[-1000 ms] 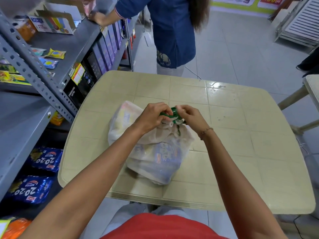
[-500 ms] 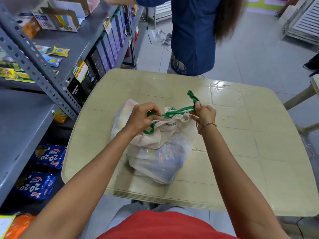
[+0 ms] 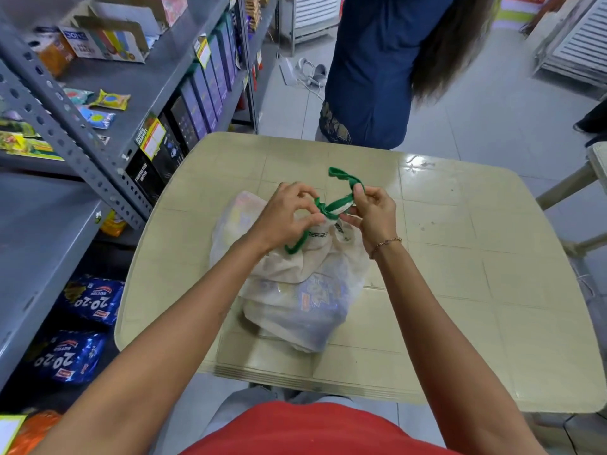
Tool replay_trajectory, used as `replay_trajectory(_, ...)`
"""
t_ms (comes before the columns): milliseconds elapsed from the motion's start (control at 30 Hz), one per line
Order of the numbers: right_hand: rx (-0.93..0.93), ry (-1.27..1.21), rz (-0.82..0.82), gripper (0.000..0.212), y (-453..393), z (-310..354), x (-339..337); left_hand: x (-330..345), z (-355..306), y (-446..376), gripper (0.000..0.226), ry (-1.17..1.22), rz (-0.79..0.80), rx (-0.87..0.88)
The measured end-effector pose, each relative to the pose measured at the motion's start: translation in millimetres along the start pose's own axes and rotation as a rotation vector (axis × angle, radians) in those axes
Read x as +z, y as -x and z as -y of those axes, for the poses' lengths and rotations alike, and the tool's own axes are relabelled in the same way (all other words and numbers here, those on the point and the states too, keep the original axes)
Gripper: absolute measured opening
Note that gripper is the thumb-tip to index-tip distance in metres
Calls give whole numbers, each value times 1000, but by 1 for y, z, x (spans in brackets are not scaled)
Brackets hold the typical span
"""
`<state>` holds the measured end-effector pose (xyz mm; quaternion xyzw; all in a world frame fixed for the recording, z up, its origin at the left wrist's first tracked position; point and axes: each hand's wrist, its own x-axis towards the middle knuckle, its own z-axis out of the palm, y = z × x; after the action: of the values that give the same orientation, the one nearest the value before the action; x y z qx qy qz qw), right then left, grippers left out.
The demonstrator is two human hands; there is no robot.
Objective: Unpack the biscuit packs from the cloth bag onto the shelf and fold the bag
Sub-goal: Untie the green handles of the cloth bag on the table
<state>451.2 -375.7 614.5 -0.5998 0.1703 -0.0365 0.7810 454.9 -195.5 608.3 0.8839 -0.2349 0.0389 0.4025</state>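
Observation:
A thin whitish cloth bag [image 3: 295, 284] lies on the cream table [image 3: 460, 257], its mouth tied by green handles [image 3: 341, 183]. Blue biscuit packs [image 3: 315, 297] show dimly through the cloth. My left hand [image 3: 289, 215] pinches the green knot at the bag's top. My right hand [image 3: 374, 211] pinches the other green handle strip, whose free end curls up behind my fingers. The grey metal shelf [image 3: 39, 224] stands to my left.
Blue 20-20 biscuit packs [image 3: 92, 300] lie on the low shelf level at left. Dark boxes [image 3: 184, 119] and small packets [image 3: 108, 100] fill upper levels. A person in a blue top [image 3: 377, 67] stands beyond the table's far edge. A stool [image 3: 591, 178] stands at right.
The knot was worked open, with the green strips pulled apart half a second ago. Now my hands are close together again at the knot, one strip end sticking up.

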Motion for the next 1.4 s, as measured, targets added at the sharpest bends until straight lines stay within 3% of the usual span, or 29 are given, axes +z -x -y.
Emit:
replay_trajectory(133, 17, 24, 31, 14, -2, 2, -1, 10, -7, -7, 29, -183, 34, 176)
replay_trajectory(300, 67, 36, -45, 34, -1, -3, -2, 11, -4, -7, 14, -153, -89, 127)
replay_trajectory(400, -85, 443, -171, 40, 9, -15, 1, 10, -2, -8, 11, -49, -231, -10)
replay_trajectory(467, -217, 622, -98, 28, 22, -24, 8, 11, -2, -11, 10, -11, -275, -106)
replay_trajectory(567, -207, 637, 25, 26, 31, -37, 19, 11, -2, -16, 11, 74, -197, -259)
replay_trajectory(700, -312, 714, -83, 20, 24, -43, 26, 5, -3, -18, 12, 171, 11, -372)
replay_trajectory(767, -389, 759, -30, 15, 21, -46, 21, -1, -3, -23, 16, 306, -46, -496)
replay_trajectory(833, -500, 791, 40, 13, 21, -50, 9, -10, -2, -27, 23, 662, -206, -677)
replay_trajectory(900, -572, 737, 67, 7, 21, -54, -5, -19, 8, -28, 34, 1015, -299, -813)
replay_trajectory(1000, -441, 432, 16, 15, 28, -57, -9, -23, 20, -22, 32, 1199, -277, -909)
replay_trajectory(1167, -304, 166, -59, 6, 36, -54, 14, -16, 24, -17, 29, 1060, -402, -1030)
replay_trajectory(1300, -198, 38, -154, 13, 30, -48, 7, -27, 34, -11, 27, 652, -413, -1042)
replay_trajectory(1400, 13, -88, -192, 13, 21, -44, -3, -36, 39, -9, 20, 613, -363, -1033)
